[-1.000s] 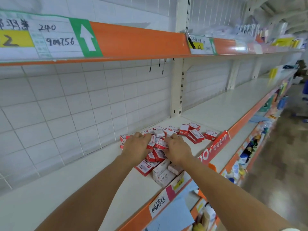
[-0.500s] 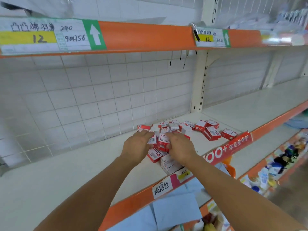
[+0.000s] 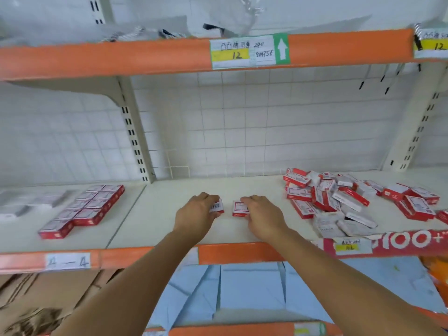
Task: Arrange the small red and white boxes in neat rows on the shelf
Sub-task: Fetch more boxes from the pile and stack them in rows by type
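Left hand (image 3: 196, 212) has its fingers curled round one box (image 3: 217, 206), held barcode side out; right hand (image 3: 263, 214) has fingers curled over a second box (image 3: 240, 209). Both boxes sit low over the middle of the shelf (image 3: 169, 229), just apart from each other. Risks, as I judge it: boxes set down skewed or gapped, since no row exists here to butt against; a loose pinch could drop one off the front edge. Counts: two boxes in hand; neat block (image 3: 83, 210) at left, roughly a dozen, blurred; loose pile (image 3: 349, 200) at right, some twenty-plus, overlapping, exact count not possible.
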